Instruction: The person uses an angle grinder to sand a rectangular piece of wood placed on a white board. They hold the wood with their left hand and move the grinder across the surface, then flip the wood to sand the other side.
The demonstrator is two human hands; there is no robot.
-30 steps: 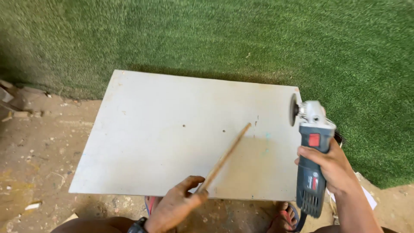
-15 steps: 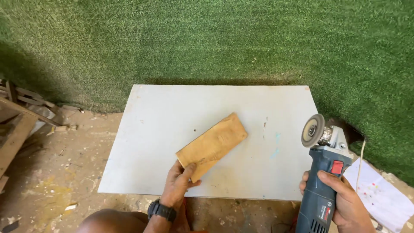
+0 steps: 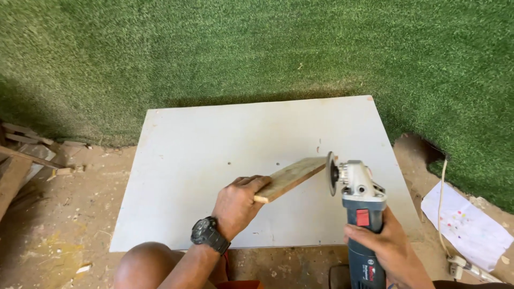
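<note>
My left hand (image 3: 238,206), with a black watch on the wrist, grips the near end of a flat wooden piece (image 3: 294,176) held above a white board (image 3: 214,155). The wood points up and to the right. My right hand (image 3: 388,246) holds the blue body of an angle grinder (image 3: 361,214). The grinder's disc (image 3: 332,173) stands upright against the far end of the wood; I cannot tell whether it touches.
The white board lies on a dirt floor (image 3: 59,230) against a wall of green artificial turf (image 3: 257,48). Wood scraps (image 3: 21,155) lie at the left. A white sheet with coloured dots (image 3: 466,225) and a pale cord (image 3: 444,214) lie at the right. My knee (image 3: 144,265) is below.
The wooden piece turned from flat-face-up to nearly edge-on and shifted right. The grinder moved left, bringing its disc up to the wood's far end. The view moved closer.
</note>
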